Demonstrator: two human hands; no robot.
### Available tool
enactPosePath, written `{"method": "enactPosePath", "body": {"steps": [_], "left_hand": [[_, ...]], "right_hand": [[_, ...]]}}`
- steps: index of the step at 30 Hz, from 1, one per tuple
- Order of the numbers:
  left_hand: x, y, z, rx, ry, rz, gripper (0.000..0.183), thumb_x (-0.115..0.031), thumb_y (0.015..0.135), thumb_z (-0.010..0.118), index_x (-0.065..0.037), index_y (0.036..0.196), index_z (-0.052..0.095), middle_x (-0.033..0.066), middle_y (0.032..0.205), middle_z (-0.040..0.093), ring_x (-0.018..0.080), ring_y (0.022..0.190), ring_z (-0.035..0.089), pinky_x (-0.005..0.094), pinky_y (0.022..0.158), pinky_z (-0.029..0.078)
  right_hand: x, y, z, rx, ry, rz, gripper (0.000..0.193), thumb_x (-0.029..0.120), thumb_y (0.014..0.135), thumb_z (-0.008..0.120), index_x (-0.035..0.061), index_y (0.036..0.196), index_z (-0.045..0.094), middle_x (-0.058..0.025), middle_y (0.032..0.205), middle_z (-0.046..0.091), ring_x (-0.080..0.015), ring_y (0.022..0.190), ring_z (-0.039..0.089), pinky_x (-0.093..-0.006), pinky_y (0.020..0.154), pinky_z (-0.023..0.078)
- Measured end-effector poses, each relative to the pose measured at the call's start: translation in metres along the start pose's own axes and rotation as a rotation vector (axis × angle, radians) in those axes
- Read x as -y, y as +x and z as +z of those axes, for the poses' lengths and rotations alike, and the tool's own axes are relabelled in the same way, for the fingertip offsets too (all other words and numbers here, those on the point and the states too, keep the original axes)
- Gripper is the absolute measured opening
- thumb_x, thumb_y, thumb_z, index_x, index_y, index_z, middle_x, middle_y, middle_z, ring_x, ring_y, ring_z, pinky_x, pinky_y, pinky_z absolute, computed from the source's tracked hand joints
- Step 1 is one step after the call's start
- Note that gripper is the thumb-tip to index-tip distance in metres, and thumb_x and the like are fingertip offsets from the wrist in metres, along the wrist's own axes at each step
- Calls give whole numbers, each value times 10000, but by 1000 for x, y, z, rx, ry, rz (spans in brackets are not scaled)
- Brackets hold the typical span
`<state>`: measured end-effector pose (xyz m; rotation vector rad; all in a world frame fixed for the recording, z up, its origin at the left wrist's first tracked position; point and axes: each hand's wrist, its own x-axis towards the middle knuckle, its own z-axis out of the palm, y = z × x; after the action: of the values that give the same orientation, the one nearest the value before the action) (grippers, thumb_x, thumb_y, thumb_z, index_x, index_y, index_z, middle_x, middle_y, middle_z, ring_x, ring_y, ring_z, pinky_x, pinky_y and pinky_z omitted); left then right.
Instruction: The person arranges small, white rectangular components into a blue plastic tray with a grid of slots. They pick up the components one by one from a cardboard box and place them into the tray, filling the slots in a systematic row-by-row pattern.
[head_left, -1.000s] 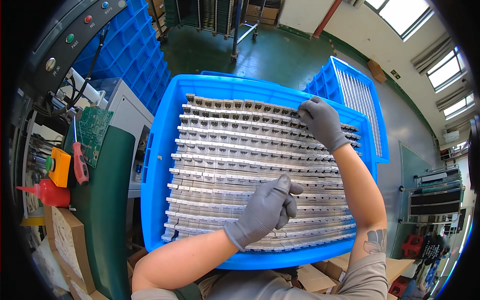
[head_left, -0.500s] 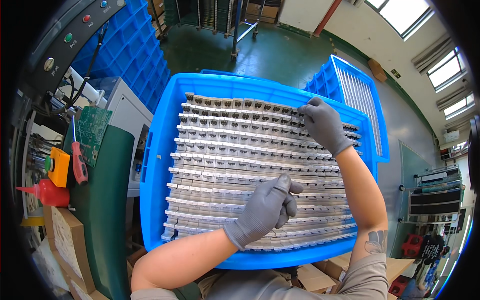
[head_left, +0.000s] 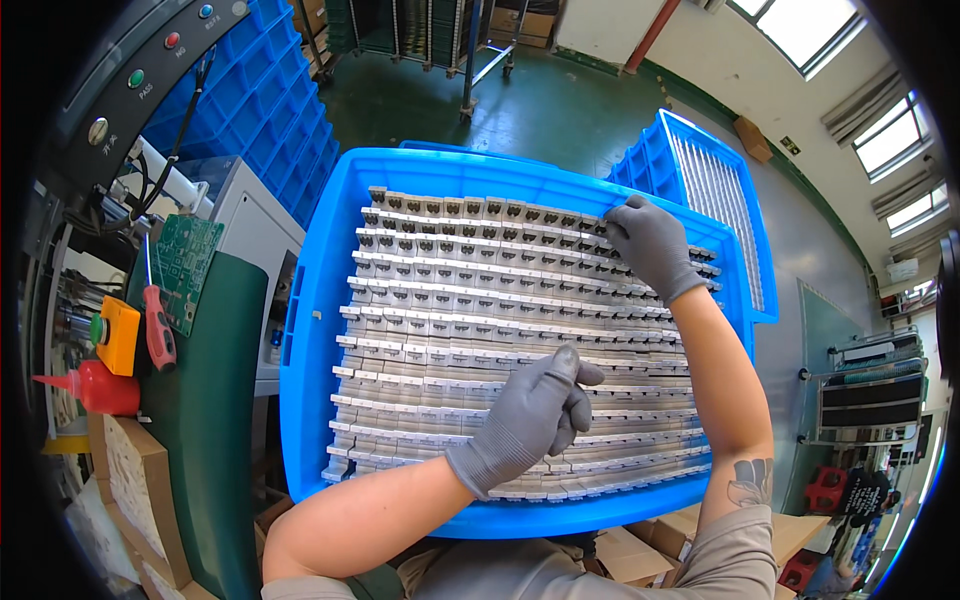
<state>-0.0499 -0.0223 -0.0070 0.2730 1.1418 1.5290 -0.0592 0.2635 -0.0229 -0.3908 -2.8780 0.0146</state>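
A large blue plastic crate (head_left: 325, 215) holds many rows of small silvery-grey block-shaped parts (head_left: 430, 300) with dark clips on top. Over the front half of the rows, my left hand (head_left: 525, 425), in a grey glove, is closed in a loose fist, thumb against the index finger. Nothing shows in it. My right hand (head_left: 650, 248), also gloved, reaches to the right end of the farthest rows. Its fingers are bent down and closed at the parts there; the fingertips are partly hidden, and I cannot make out what they grip.
At left are a red-handled screwdriver (head_left: 160, 330), a green circuit board (head_left: 190, 255), a red bottle (head_left: 105, 387) and an orange button box (head_left: 118, 333). Blue crates (head_left: 250, 110) are stacked behind them. Another filled crate (head_left: 755, 210) stands at far right. Cardboard boxes (head_left: 630, 555) sit near my body.
My right hand has shifted slightly right along the far rows, its fingers drawn a little more together. The left hand stays almost still.
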Motion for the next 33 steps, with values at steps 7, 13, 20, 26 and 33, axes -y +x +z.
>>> {"method": "enactPosePath", "body": {"steps": [7, 13, 20, 26, 33], "left_hand": [[0, 2, -1, -7, -9, 8, 652, -513, 1096, 274, 50, 1173, 593, 49, 710, 588, 85, 475, 446, 237, 464, 382], [1, 2, -3, -2, -21, 16, 636, -502, 1099, 269, 43, 1166, 590, 47, 713, 588, 84, 477, 438, 237, 463, 375], [0, 2, -4, 1, -21, 9, 618, -489, 1104, 266, 30, 1171, 594, 46, 713, 586, 83, 480, 440, 235, 461, 372], [1, 4, -4, -1, -45, -11, 635, -510, 1100, 249, 24, 1185, 581, 53, 733, 592, 84, 475, 435, 229, 461, 370], [3, 3, -6, -7, -197, 50, 738, -605, 1068, 219, 24, 1171, 591, 37, 707, 593, 76, 474, 458, 226, 449, 377]], "right_hand": [[-6, -2, -5, -81, 163, -19, 113, 159, 895, 670, 100, 947, 751, -92, 956, 676, -323, 849, 678, -422, 749, 562], [0, -21, -1, -175, 109, -177, 178, 65, 842, 661, 80, 988, 760, -70, 1084, 714, -287, 1035, 647, -425, 924, 517], [3, -27, 4, -94, 82, -98, 274, 35, 811, 645, 96, 1046, 771, -35, 1153, 714, -252, 1137, 604, -415, 1018, 452], [4, -26, 0, -87, 92, -97, 276, 23, 798, 640, 87, 1036, 764, -38, 1157, 709, -264, 1136, 604, -414, 1006, 455], [58, -50, -60, -112, 563, -40, 297, -15, 829, 654, 50, 1113, 714, -132, 1042, 693, -272, 985, 663, -376, 822, 546]]}}
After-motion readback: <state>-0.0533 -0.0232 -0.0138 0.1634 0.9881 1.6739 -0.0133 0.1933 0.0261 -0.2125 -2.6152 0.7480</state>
